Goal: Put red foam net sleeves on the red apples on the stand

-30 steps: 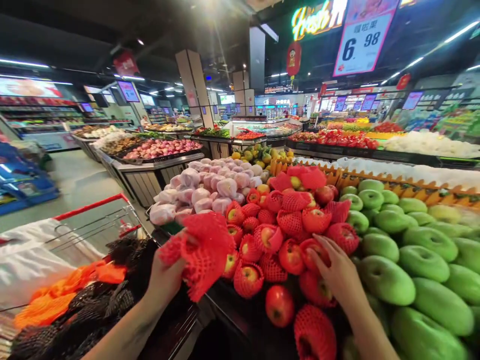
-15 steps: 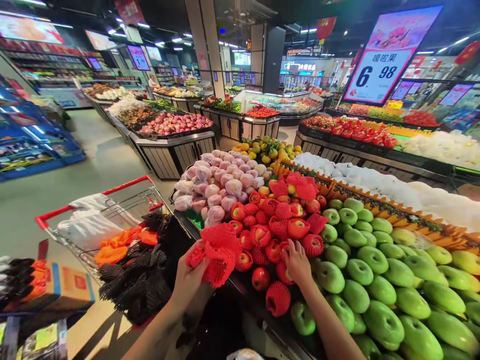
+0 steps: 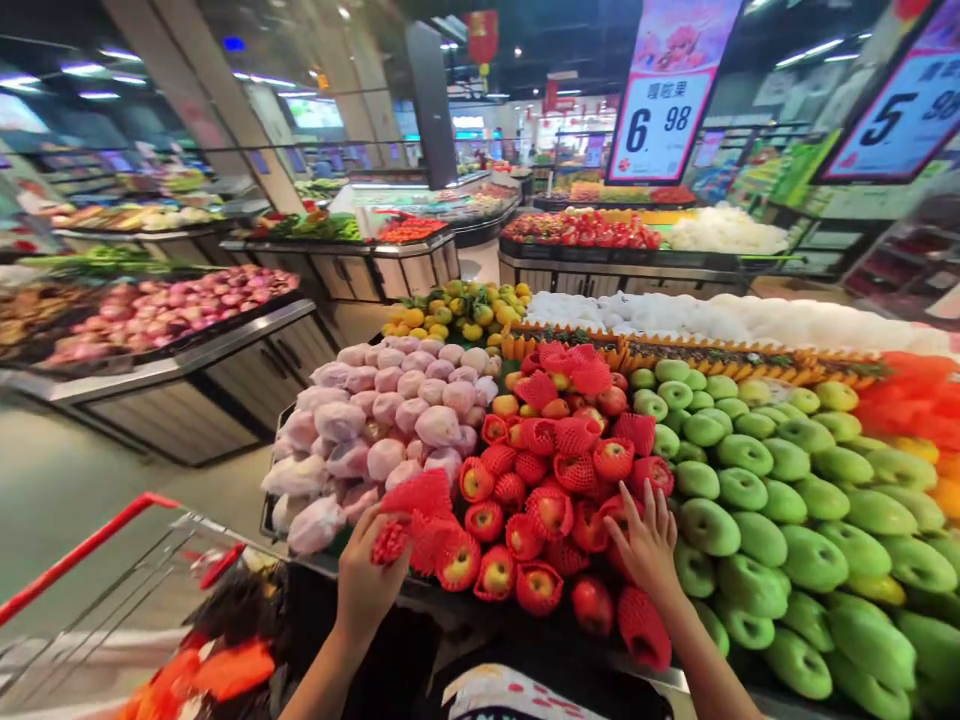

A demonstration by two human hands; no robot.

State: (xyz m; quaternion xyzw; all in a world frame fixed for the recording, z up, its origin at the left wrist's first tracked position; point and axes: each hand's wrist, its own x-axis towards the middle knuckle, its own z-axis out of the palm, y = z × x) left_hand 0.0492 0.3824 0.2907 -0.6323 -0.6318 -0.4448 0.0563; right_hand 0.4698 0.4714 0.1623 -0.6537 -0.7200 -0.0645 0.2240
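Note:
My left hand (image 3: 371,565) is closed around some red foam fruit nets (image 3: 421,495), at the left front of the apple pile. Loose ends of the nets lie against the pinkish wrapped fruit and the nearest apples. My right hand (image 3: 643,535) has its fingers spread and rests on the right side of the netted red apples (image 3: 551,512), holding nothing I can see. Just below it, at the front edge, a red foam net (image 3: 643,628) covers a fruit. A bare red apple (image 3: 592,605) lies between my hands, nearer the right one.
Green apples (image 3: 806,555) fill the stand on the right, and wrapped pinkish fruit (image 3: 341,410) the left. Yellow-green citrus (image 3: 465,308) sits behind. A shopping cart (image 3: 82,555) with orange and black nets stands at lower left. Price screens (image 3: 667,100) hang above.
The view has turned right. My left hand has brought the nets down against the front of the pile. My right hand has shifted right across the apples, its fingers spreading wider.

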